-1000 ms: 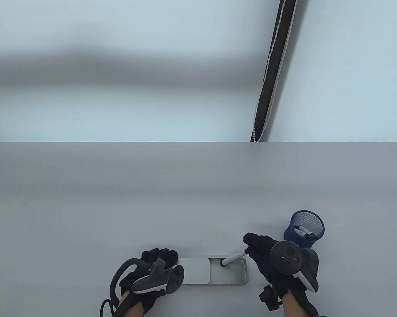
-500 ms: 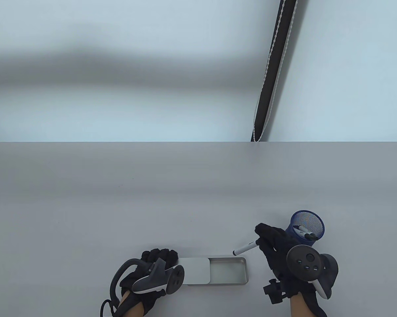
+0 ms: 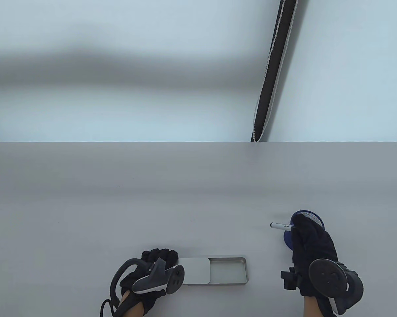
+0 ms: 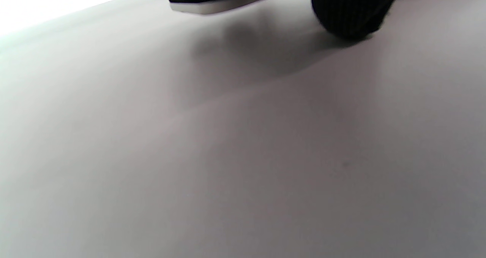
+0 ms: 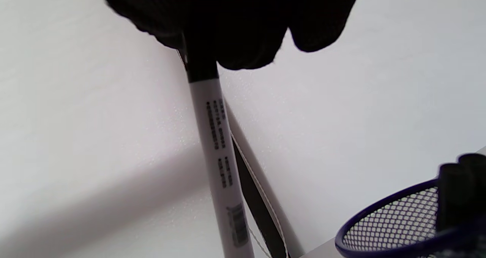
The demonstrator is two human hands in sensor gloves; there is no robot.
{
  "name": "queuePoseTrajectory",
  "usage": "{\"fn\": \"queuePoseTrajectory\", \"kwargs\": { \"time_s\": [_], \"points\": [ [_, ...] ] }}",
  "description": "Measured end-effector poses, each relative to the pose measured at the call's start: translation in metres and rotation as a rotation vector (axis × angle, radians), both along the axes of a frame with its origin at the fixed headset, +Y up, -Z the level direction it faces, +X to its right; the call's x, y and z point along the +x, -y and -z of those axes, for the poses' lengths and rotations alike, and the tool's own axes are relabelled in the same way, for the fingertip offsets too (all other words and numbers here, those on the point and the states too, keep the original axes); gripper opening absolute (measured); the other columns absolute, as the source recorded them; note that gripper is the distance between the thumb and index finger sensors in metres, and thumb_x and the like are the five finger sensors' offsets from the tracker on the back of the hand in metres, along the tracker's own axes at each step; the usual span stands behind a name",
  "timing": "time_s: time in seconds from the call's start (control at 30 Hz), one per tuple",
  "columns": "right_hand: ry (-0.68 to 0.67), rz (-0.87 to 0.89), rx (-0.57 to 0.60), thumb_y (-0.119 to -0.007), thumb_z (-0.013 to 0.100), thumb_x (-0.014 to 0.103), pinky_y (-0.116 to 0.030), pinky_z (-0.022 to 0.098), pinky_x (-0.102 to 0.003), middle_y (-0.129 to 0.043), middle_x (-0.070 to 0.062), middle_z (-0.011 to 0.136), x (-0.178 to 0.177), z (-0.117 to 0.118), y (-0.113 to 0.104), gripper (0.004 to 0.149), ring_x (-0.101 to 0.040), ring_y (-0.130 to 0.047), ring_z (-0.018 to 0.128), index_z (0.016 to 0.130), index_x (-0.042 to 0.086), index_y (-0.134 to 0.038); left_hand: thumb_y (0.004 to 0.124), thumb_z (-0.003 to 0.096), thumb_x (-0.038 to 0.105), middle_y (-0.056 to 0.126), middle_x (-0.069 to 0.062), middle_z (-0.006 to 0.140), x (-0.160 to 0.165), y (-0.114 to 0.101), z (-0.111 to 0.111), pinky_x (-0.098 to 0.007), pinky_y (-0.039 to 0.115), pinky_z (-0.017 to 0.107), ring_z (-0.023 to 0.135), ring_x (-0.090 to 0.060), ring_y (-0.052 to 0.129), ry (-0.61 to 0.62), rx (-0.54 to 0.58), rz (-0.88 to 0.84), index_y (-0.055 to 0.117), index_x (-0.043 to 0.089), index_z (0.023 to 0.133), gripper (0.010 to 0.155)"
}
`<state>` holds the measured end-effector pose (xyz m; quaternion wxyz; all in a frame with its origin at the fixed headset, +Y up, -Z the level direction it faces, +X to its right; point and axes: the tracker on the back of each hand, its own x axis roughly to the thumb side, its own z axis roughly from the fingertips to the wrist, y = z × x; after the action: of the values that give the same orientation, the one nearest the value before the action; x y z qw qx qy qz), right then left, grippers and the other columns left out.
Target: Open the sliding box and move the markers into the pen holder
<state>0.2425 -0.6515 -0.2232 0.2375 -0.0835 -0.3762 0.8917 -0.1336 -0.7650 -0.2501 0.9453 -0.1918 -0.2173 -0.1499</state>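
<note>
The sliding box (image 3: pixel 241 282) lies near the table's front edge. Its lid (image 3: pixel 196 270) is slid left and the open tray (image 3: pixel 228 270) shows no markers. My left hand (image 3: pixel 162 256) grips the box's left end; in the left wrist view only a fingertip (image 4: pixel 349 11) and the box edge (image 4: pixel 209 7) show. My right hand (image 3: pixel 300 229) pinches a white marker (image 3: pixel 280 226) level, its free end pointing left, over the blue mesh pen holder (image 3: pixel 314 216). In the right wrist view the marker (image 5: pixel 218 147) hangs from my fingers (image 5: pixel 235 26) beside the holder's rim (image 5: pixel 379 220), which holds dark marker caps (image 5: pixel 459 185).
The grey table (image 3: pixel 119 204) stretches back to its far edge. Behind it, a black strap (image 3: pixel 269 82) hangs on the pale wall. A small black sensor block (image 3: pixel 288 280) sticks out beside my right wrist.
My right hand lifted the marker out of the tray, carried it right and back, and now holds it level over the pen holder. The left hand and box have not moved.
</note>
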Motion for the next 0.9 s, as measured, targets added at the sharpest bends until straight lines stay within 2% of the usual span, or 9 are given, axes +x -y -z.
{"fn": "queuePoseTrajectory", "kwargs": {
  "time_s": [0.2, 0.33, 0.63, 0.9],
  "points": [
    [0.115, -0.011, 0.070, -0.075, 0.042, 0.033, -0.073, 0.058, -0.042, -0.082, -0.002, 0.080, 0.008, -0.008, -0.004, 0.040, -0.017, -0.090, 0.061, 0.082, 0.028, -0.075, 0.064, 0.0478, 0.060, 0.042, -0.001, 0.118, 0.000, 0.000, 0.000, -0.043, 0.055, 0.083, 0.108, -0.026, 0.056, -0.001, 0.001, 0.000, 0.030, 0.027, 0.108, 0.077],
    [0.156, -0.027, 0.072, -0.075, 0.042, 0.031, -0.071, 0.058, -0.043, -0.079, -0.003, 0.081, 0.009, -0.008, -0.003, 0.040, -0.018, -0.088, 0.063, 0.082, 0.027, -0.074, 0.064, 0.0478, 0.060, 0.042, -0.001, 0.118, 0.000, 0.000, 0.000, -0.043, 0.055, 0.083, 0.108, -0.026, 0.056, -0.001, 0.000, 0.000, 0.030, 0.027, 0.108, 0.077],
    [0.196, -0.033, 0.006, -0.076, 0.042, 0.029, -0.068, 0.060, -0.043, -0.078, -0.003, 0.082, 0.014, -0.002, 0.010, 0.040, -0.019, -0.086, 0.065, 0.082, 0.028, -0.074, 0.064, 0.0478, 0.060, 0.042, -0.001, 0.118, 0.000, 0.000, 0.000, -0.043, 0.055, 0.083, 0.108, -0.025, 0.056, -0.002, -0.001, -0.004, 0.030, 0.027, 0.108, 0.077],
    [0.210, -0.049, -0.101, -0.076, 0.042, 0.028, -0.067, 0.061, -0.043, -0.077, -0.001, 0.083, 0.016, 0.009, 0.030, 0.039, -0.019, -0.085, 0.066, 0.081, 0.029, -0.074, 0.064, 0.0477, 0.060, 0.042, -0.001, 0.118, 0.000, 0.000, 0.000, -0.043, 0.055, 0.083, 0.108, -0.025, 0.056, -0.003, -0.002, -0.007, 0.030, 0.027, 0.108, 0.077]
  ]
}}
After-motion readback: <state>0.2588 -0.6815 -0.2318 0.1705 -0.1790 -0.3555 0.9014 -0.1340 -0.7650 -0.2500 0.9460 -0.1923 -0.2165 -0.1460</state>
